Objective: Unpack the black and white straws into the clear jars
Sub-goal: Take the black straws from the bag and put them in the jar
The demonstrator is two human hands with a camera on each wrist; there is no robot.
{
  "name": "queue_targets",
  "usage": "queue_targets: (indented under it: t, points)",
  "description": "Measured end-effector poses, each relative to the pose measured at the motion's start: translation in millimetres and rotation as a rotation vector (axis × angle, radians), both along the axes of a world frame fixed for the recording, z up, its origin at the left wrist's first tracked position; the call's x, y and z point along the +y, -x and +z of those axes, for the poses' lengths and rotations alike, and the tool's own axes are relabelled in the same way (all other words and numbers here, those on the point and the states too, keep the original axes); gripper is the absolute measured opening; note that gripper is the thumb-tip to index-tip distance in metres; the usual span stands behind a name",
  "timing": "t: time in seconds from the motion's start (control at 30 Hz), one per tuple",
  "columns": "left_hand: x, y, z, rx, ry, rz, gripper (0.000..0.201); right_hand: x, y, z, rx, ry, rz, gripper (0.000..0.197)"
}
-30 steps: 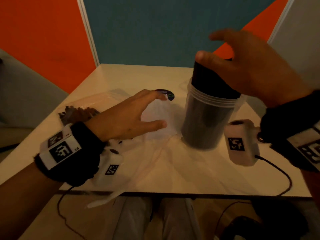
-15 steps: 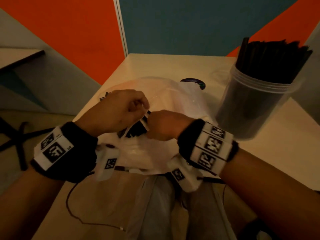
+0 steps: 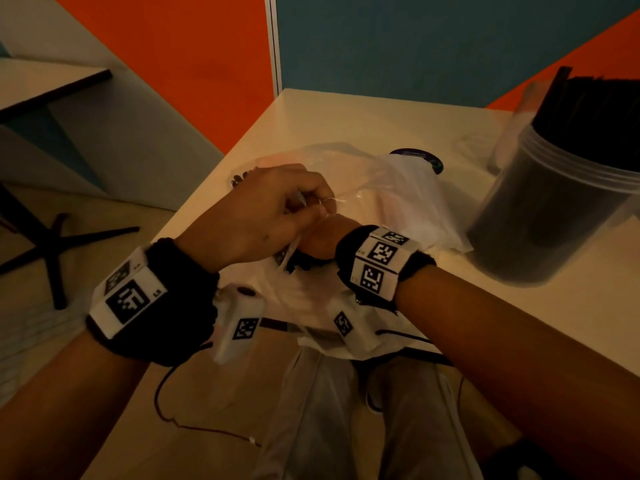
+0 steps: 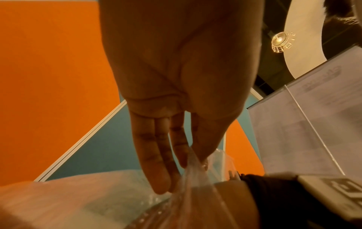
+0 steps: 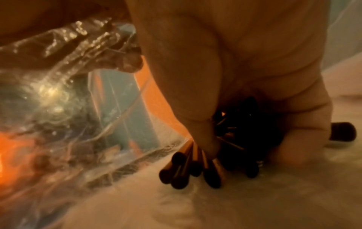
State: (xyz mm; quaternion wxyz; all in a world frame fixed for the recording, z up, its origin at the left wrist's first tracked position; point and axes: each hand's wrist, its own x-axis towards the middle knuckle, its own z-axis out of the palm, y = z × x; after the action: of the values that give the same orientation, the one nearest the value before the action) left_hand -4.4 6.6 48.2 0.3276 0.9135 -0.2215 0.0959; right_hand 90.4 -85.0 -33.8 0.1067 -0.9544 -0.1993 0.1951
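**Reaching Into the Bag for the Last Black Straws**

Curling round a bundle of thin black plastic straws, the fingers of the right hand sit deep inside the crumpled clear plastic bag; the thumb presses on the bundle from one side and the other fingers close behind it. The straw ends fan out past the thumb, and one stray end shows beyond the little-finger side. The left hand pinches the film at the bag's mouth between thumb and fingertips, lifting it so the opening stays wide above the right wrist.

The straws' long axis seems to run along the bag, roughly away from the person, though the head view hides most of them under both hands. The tall clear plastic jar, already packed with upright black straws, stands on the pale tabletop to the right, just beside the bag and nearest the right hand. So the bundle probably has to slide back out along its own length, then be tipped upright before going right to the jar.

The gripped straws look glossy, slim and stiff, with open round ends. No white straws are plainly visible; a second clear container behind the jar is too blurred to read.
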Motion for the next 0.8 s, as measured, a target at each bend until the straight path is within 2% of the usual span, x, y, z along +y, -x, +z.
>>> queue_targets:
  t: [0.23,0.4,0.6,0.67,0.8]
  points:
    - [-2.5,-2.0,-2.4,-0.004,-0.015,0.011,0.012,-28.4,37.1,39.2,0.026,-0.008,0.005,0.029]
    - [-6.6,-2.7,-4.4,-0.015,-0.043,0.021,0.011,-42.1,50.6,52.5,0.03,-0.035,-0.023,0.033]
    - [-10.7,-3.7,-11.0,-0.026,-0.085,0.005,0.011,-58.6,58.6,55.8,-0.006,0.016,-0.077,0.016]
    - [-10.9,-4.6,-13.3,-0.04,-0.083,-0.003,0.012,-66.8,63.6,59.2,-0.01,0.041,-0.095,0.024]
    - [-12.4,-7.6,-18.3,-0.058,-0.119,-0.013,0.013,-85.1,73.5,68.2,-0.006,0.051,-0.066,0.025]
